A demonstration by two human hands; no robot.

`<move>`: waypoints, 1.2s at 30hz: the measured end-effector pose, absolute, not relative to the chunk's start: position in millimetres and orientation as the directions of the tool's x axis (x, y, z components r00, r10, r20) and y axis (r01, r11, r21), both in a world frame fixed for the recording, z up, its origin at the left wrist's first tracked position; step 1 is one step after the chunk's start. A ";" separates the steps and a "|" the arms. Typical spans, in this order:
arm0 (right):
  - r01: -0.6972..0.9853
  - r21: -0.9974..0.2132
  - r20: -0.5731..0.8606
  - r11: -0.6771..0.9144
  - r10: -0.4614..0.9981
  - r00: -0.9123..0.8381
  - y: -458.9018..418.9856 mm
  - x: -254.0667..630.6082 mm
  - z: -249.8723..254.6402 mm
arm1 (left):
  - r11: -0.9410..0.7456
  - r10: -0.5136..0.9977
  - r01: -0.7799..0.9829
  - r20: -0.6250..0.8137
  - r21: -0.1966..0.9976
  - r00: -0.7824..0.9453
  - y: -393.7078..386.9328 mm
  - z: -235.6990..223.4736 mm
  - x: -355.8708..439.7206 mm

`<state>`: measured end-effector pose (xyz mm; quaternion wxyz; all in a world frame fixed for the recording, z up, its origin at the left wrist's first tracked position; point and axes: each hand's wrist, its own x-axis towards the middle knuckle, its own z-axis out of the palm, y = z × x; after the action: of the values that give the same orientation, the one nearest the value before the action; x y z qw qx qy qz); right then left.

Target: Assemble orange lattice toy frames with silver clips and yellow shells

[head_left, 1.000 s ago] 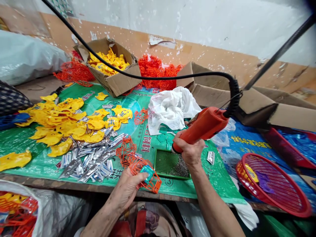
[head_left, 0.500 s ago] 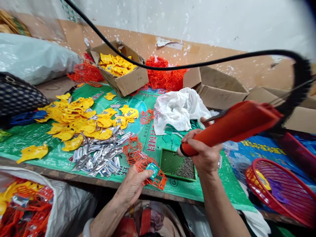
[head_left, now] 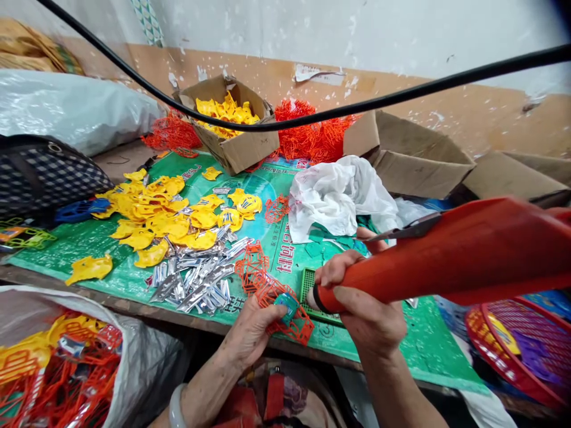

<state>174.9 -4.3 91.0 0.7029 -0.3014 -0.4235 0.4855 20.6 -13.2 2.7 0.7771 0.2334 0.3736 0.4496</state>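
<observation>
My left hand (head_left: 256, 324) pinches an orange plastic lattice frame (head_left: 303, 330) with a small teal part (head_left: 286, 307) on it, the thumb pressed on the teal part. My right hand (head_left: 363, 297) is wrapped round the front of a red-covered electric screwdriver (head_left: 414, 255), its pale nose pointing left and down towards the frame, apart from it. Behind that nose lies a green tray (head_left: 307, 282), mostly hidden by the hand and tool. Another orange frame (head_left: 252, 264) lies just beyond my left hand.
Yellow plastic pieces (head_left: 156, 208) and silvery strips (head_left: 200, 273) lie heaped on the left. A white cloth bag (head_left: 330, 196) sits mid-table. Cardboard boxes (head_left: 250, 151) stand behind. A black cable (head_left: 312, 117) crosses overhead. A sack (head_left: 138, 356) of parts and a red basket (head_left: 504, 368) flank the bench.
The screwdriver has moved left and lower, nearer to my left hand, and now covers more of the green tray. My left hand keeps its hold on the frame. The view has shifted slightly.
</observation>
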 end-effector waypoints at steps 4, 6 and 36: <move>-0.431 -0.831 0.305 0.351 0.936 0.174 -4.8 173.3 90.4 | 0.493 0.870 -0.530 -0.374 0.690 0.322 -12.8 1.1 20.2; -0.427 -0.832 0.307 0.354 0.935 0.176 -4.8 172.9 88.6 | 0.490 0.871 -0.535 -0.369 0.688 0.323 -13.1 0.9 20.1; -0.477 -0.805 0.334 0.352 0.934 0.124 -12.7 171.7 76.3 | 0.444 0.893 -0.517 -0.317 0.732 0.319 -18.4 2.7 20.1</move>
<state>171.7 -12.7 76.3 0.7011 -0.2659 -0.4294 0.5033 20.1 -18.4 2.7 0.7692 0.2604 0.3610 0.4585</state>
